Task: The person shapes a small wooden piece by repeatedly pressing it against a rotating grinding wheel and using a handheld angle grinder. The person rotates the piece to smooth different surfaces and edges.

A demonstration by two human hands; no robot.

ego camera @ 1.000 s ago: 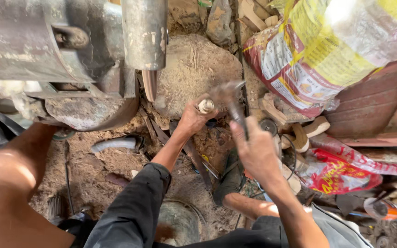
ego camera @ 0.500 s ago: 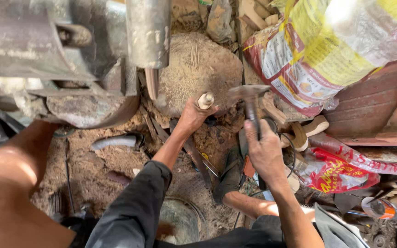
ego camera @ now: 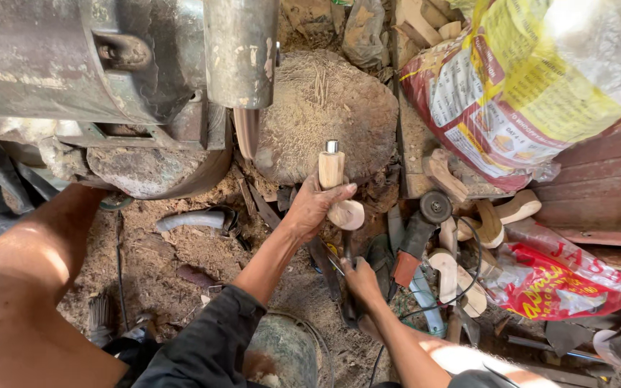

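Left hand is gripping the pale wooden handle upright over the sawdust; right hand is closing around a dark tool below.

Cluttered dirt-floor workshop corner, lit by strong daylight.

The earthen floor is strewn with sawdust and wood scraps. A rusty metal machine fills the upper left, beside a round, fibrous stump. A bulging yellow-and-red printed sack leans against a reddish wooden wall at right, with carved pale wooden pieces heaped below it.
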